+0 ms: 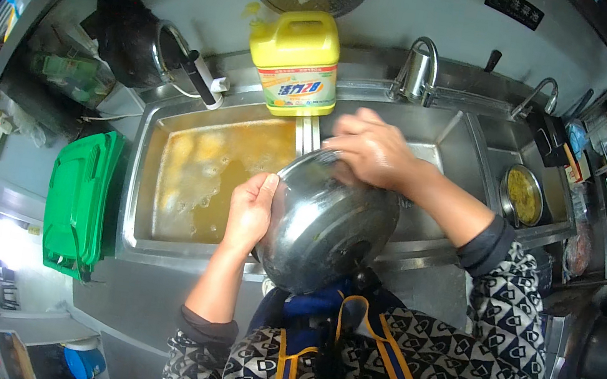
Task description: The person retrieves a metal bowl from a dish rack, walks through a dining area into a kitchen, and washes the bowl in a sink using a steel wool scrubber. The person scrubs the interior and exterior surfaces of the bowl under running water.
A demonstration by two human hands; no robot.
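Observation:
A dark, rounded metal pan or wok (327, 228) is tilted in front of my body, with its shiny underside towards the camera. My left hand (254, 206) grips its left rim, thumb on the outside. At the upper rim is my right hand (367, 149), blurred, with curled fingers; whether it holds anything is hidden. Left of the pan, a steel sink basin (142, 196) contains cloudy, yellowish water with suds. A yellow jug of detergent (298, 63) stands behind the pan, at the divider between the basins.
A second steel basin (457, 170) lies to the right, under a curved faucet (426, 61). Farther right, a metal bowl (522, 196) with yellow contents sits in a smaller basin. A green lidded bin (80, 199) stands at left. Another faucet (169, 48) arches over the left basin's back.

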